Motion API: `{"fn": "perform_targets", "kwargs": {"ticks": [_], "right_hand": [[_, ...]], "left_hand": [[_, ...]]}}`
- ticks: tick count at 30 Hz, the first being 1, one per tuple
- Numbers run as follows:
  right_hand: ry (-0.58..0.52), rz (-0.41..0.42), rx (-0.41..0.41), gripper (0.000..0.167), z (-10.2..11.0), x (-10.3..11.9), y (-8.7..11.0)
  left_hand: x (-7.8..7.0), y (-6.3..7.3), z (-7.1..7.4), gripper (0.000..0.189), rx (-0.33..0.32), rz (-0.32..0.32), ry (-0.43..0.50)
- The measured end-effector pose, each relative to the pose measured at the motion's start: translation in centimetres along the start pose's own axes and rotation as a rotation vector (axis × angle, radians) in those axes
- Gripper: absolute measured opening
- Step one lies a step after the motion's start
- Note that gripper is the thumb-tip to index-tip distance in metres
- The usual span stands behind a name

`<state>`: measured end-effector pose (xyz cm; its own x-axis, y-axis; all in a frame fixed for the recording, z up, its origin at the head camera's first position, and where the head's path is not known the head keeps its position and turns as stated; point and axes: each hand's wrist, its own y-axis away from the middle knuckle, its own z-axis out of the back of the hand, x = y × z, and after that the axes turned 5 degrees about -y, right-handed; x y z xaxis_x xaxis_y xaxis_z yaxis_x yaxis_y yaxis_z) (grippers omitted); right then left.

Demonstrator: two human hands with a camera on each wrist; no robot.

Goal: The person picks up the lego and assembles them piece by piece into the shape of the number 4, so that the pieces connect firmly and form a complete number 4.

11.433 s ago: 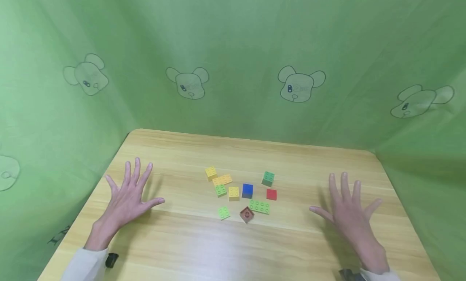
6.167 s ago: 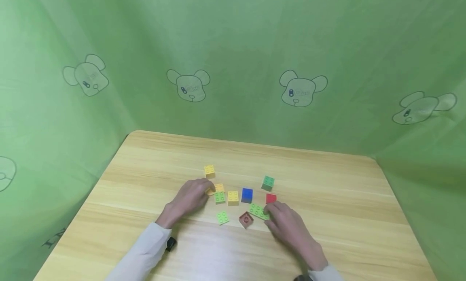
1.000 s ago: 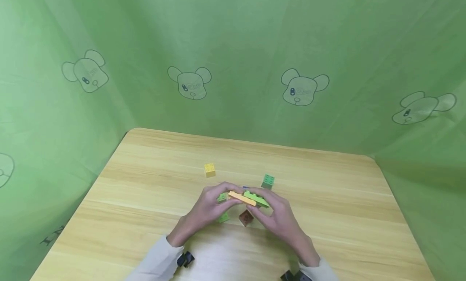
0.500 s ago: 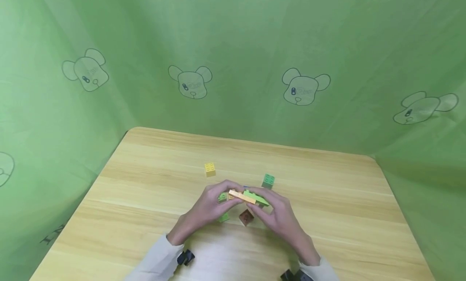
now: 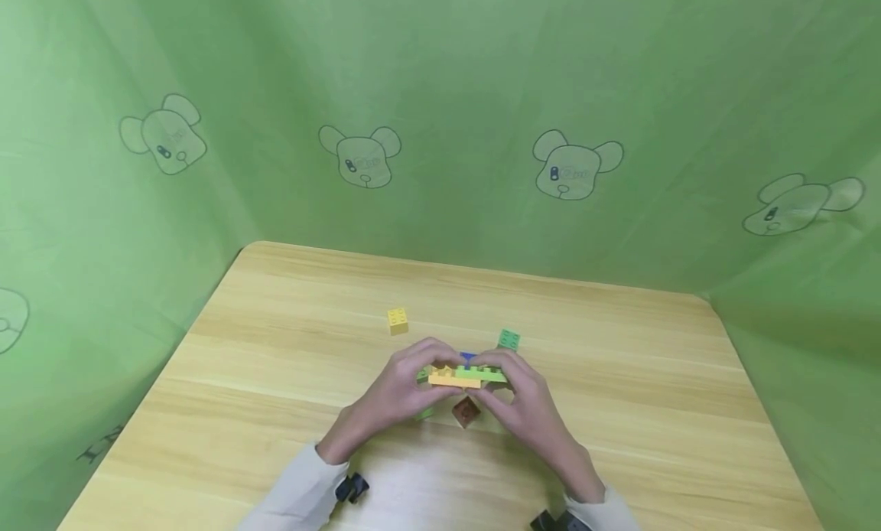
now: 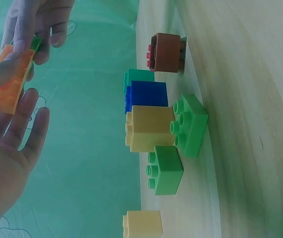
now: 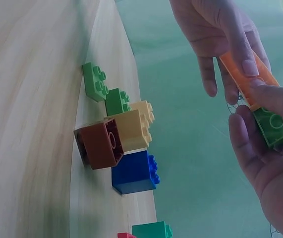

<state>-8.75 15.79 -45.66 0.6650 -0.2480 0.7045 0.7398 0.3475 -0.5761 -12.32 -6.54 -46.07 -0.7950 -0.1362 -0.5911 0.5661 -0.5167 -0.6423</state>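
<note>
My left hand [image 5: 395, 386] pinches one end of a long orange building-block plate [image 5: 446, 381] between thumb and fingers. My right hand [image 5: 528, 397] grips a long lime-green plate [image 5: 492, 375] the same way. Both plates are held above the table, studs upward. In the head view the green one overlaps the orange one's right end and sits on top of it. The right wrist view shows the undersides of the orange plate [image 7: 240, 77] and the green plate [image 7: 271, 128] touching end over end. Whether the studs are fully pressed together I cannot tell.
Below the hands stand a brown brick [image 5: 466, 412] on its side, a blue brick [image 6: 148, 95], a yellow brick [image 6: 152, 128] and two lime-green pieces. A second yellow brick [image 5: 398, 321] and a dark green brick [image 5: 509, 340] lie farther back. A red piece [image 7: 125, 235] is mostly cut off.
At first both hands were spread apart; then each took a plate from the table and brought it to the middle. Over the last second the joined plates have tilted from slanted to nearly level.
</note>
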Motion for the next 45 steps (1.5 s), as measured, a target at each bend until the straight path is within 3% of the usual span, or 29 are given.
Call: {"fn": "perform_targets", "kwargs": {"ticks": [12,18,28,36,45], "right_hand": [[0.053,-0.133,-0.006,0.065,1.1,-0.3,0.5],[0.085,-0.181,-0.036,0.056,1.5,-1.0,0.9],[0.257,-0.299,-0.077,0.042,2.2,-2.8,1.8],[0.344,-0.458,-0.036,0.034,2.4,-3.5,2.3],[0.419,-0.549,0.081,0.038,2.4,-4.2,2.5]], "left_hand": [[0.1,0.5,0.6,0.043,-0.023,0.123,-0.062],[0.3,0.7,0.8,0.04,-0.035,0.149,-0.067],[0.2,0.8,1.1,0.038,-0.05,0.193,-0.054],[0.2,0.8,1.1,0.038,-0.065,0.173,-0.056],[0.3,0.8,1.2,0.037,-0.06,0.178,-0.049]]}}
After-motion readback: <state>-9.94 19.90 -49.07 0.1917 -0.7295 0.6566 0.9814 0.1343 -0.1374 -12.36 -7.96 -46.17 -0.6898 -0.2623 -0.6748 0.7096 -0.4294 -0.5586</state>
